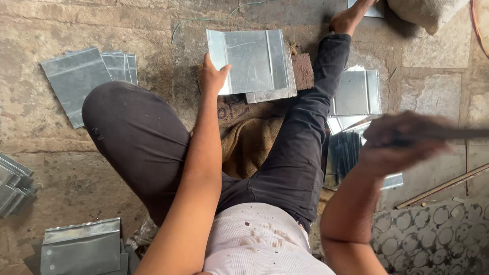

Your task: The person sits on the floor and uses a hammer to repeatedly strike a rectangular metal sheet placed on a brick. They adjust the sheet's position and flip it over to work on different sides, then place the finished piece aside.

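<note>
**A:** Start at the left edge. What lies there?

**B:** A pile of grey sheet-metal pieces at the far left, and above it a fanned stack of flat metal sheets on the stone floor. Another folded sheet sits at the bottom left corner.

**A:** And the person?

**B:** Seated on the floor in dark trousers, with the bent knee towards the left. The left hand reaches forward past it, fingers closed on the left edge of a galvanised metal sheet with folded edges, thumb on top.

**A:** Where does that sheet rest?

**B:** On a metal block beside a reddish brick, above a piece of burlap sacking that lies between the legs.

**A:** Further right?

**B:** More finished sheets lie just beyond the outstretched leg, with a row of upright pieces below them. The right hand is raised and blurred, curled around the handle of a dark tool; what kind of tool it is I cannot tell.

**A:** Anything past that?

**B:** A thin rod on the floor, and a punched sheet with round holes at the bottom right.
</note>
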